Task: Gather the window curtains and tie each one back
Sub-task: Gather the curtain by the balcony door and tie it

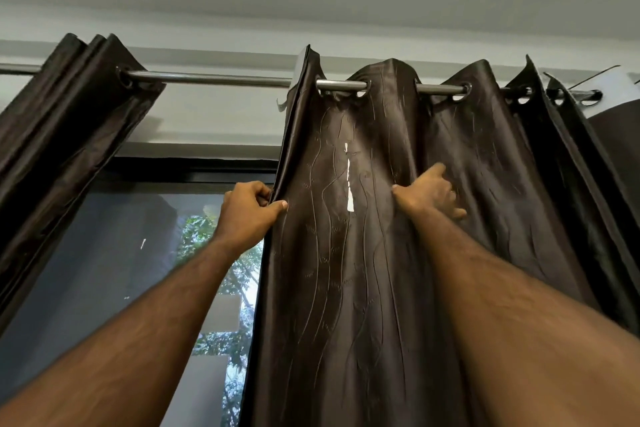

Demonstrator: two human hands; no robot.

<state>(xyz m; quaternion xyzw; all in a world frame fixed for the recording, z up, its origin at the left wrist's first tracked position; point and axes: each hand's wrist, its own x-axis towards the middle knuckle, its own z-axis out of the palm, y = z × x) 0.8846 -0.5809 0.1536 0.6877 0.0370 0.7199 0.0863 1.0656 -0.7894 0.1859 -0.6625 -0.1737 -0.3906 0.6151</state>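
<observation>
- Right-hand curtain (381, 253): dark brown, satiny, hung by metal eyelets on a steel rod (214, 78); partly spread, covering the right part of the window (104, 253).
- Left-hand curtain (69, 114): already bunched in tight folds at the far left end of the rod. No tie-back visible on either one.
- Left hand (247, 210): fingers curled round the leading left edge of the right-hand curtain, thumb pressed across the front of the hem. A firm pinch.
- Right hand (431, 194): laid on the cloth further right, between two folds; fingers bent into the fabric, thumb up. Looks like a gather, though how much cloth it grips cannot be told.
- A narrow pale slit (349, 184) shows in the panel between the hands, possibly a tear or a gap letting light through.
- Handling, as judged: cloth soft and limp, light enough for one hand, surface glossy and likely to slip. Best hold is the thick hemmed edge or a full bunched fold. Eyelets should slide along the rod under a sideways pull; avoid tugging near the slit.
</observation>
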